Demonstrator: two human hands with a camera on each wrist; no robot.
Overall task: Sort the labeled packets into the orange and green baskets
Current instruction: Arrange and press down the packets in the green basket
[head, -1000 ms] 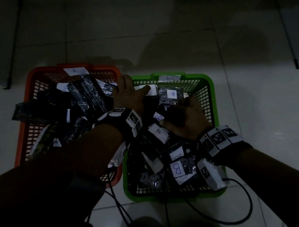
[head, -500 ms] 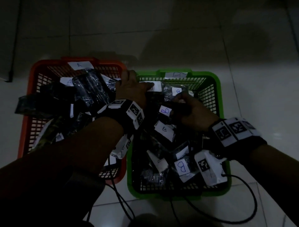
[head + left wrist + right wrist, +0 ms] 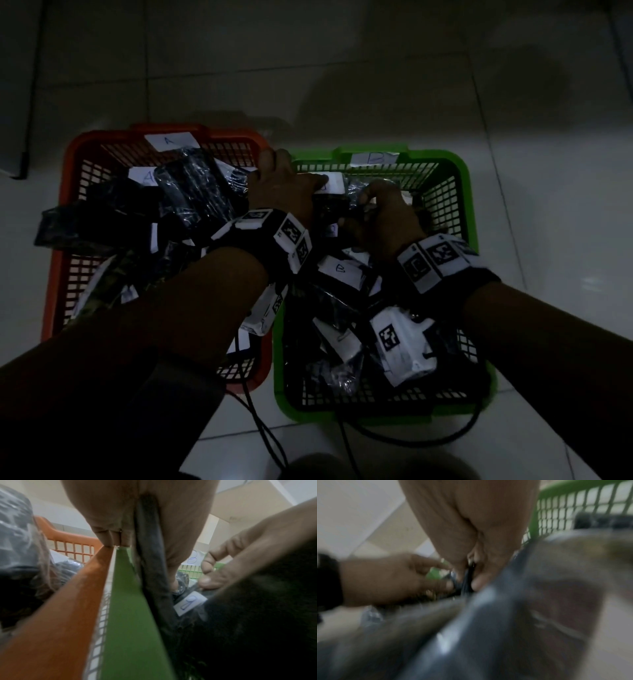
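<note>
An orange basket marked A stands to the left of a green basket marked B. Both hold several dark plastic packets with white labels. My left hand lies over the two touching rims and grips a dark packet between thumb and fingers, the thumb across its white label. My right hand is in the back half of the green basket, beside the left hand, and pinches a dark packet. I cannot tell whether both hands hold the same packet. The right wrist view is blurred.
Packets marked B fill the green basket's middle and front. Packets marked A are piled high in the orange basket and hang over its left rim. Black cables run from my wrists across the pale tiled floor.
My right hand has moved from the middle of the green basket toward its back, closer to the left hand. The left hand has stayed on the rims.
</note>
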